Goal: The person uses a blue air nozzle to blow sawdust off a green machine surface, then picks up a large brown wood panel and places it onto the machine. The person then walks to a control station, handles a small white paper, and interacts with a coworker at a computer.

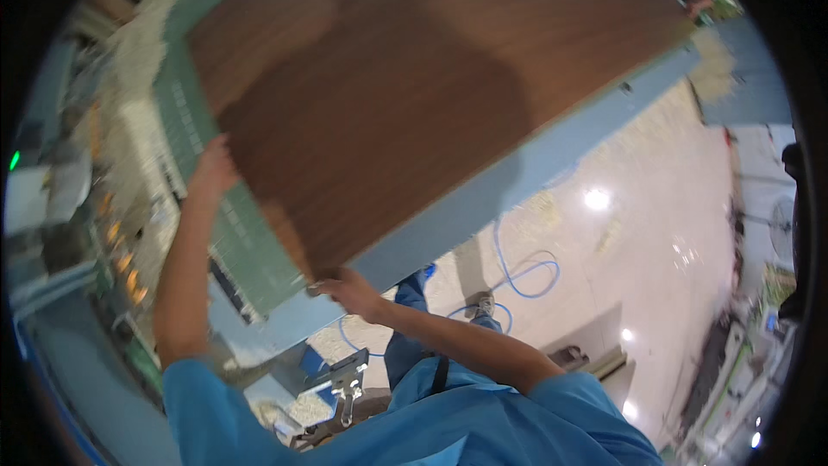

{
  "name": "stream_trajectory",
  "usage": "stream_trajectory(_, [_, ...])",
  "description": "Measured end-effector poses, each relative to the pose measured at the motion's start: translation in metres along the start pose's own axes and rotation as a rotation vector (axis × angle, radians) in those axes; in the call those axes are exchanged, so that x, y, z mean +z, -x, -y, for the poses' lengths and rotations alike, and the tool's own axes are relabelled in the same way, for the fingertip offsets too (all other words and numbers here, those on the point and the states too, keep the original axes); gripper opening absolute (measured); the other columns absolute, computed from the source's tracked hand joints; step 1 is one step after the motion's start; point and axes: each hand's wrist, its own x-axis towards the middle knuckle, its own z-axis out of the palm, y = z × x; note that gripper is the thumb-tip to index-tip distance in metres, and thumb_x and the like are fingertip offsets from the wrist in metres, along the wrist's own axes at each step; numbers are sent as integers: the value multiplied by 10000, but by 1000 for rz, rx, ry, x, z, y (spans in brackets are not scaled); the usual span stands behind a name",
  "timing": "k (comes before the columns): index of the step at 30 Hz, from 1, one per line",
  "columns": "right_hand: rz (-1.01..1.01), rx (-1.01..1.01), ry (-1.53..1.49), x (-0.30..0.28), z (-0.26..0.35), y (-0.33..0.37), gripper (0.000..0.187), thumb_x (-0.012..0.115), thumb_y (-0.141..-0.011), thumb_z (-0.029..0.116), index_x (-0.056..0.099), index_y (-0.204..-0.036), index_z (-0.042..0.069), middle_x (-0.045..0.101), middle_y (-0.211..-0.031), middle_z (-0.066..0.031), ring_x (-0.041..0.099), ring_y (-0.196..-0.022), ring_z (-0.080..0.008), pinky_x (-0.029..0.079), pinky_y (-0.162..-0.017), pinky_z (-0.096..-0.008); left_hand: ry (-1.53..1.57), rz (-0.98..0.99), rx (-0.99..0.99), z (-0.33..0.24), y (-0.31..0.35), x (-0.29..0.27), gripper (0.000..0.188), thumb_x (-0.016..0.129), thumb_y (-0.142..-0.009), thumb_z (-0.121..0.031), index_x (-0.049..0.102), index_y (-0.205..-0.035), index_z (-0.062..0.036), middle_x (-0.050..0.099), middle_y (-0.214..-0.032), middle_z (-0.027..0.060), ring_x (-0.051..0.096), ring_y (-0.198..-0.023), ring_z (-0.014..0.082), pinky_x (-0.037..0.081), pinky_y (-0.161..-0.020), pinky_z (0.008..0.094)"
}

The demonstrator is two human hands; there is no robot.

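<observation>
A large brown wood-grain board (405, 112) lies flat across a blue machine table with a green strip (185, 112) along its left side. My left hand (214, 169) is at the board's left edge, over the green strip, its fingers closed against that edge and slightly blurred. At the near corner of the board, my right hand (349, 292) has its fingers closed round the corner. The undersides of the fingers are hidden. My shadow falls across the board.
Another person's hand (699, 5) is by the board's far right corner. The blue table edge (483, 194) runs along the near side. Pale dust covers the ledge (138, 78) at left. A blue hose (542, 290) loops over the shiny floor. A metal bracket (347, 380) stands near my waist.
</observation>
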Motion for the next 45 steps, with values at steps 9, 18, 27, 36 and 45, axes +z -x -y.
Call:
stream_trajectory(9, [112,113,530,-147,-42,14,362,623,-974,379,684,-963,22,666,-748,-91,655,-704,-219,513,-678,-385,108,151,83,2,-79,-30,655,564,-1047,-355,346,-1530,30,432,-1554,183,428,-1428,356,361,-1184,528])
stream_trajectory(18, [-487,167,611,-253,-106,156,424,625,-941,443,681,-981,25,716,-831,-135,698,-791,-263,529,-736,-429,-396,-420,295,14,-75,20,649,346,-1111,-421,296,-1574,31,358,-1606,220,384,-1462,412,325,-1215,530])
stream_trajectory(27, [-680,276,396,-357,-151,213,386,655,-933,411,697,-1034,41,721,-824,-119,695,-690,-230,547,-612,-379,-441,-287,413,26,-45,47,604,294,-1122,-366,284,-1573,36,344,-1603,243,369,-1471,410,323,-1220,536])
stream_trajectory(36, [-1002,302,30,-422,-209,289,381,625,-928,362,699,-1044,6,699,-766,-106,647,-591,-176,534,-508,-324,-351,-355,425,42,-51,62,588,341,-1117,-334,303,-1560,51,365,-1588,245,386,-1456,421,327,-1229,539])
stream_trajectory(45, [-886,453,23,-393,-256,276,399,633,-918,373,696,-1061,7,689,-744,-91,642,-591,-181,555,-523,-326,-485,-580,367,41,-44,71,611,358,-1116,-340,307,-1534,103,386,-1568,271,398,-1452,414,319,-1237,543])
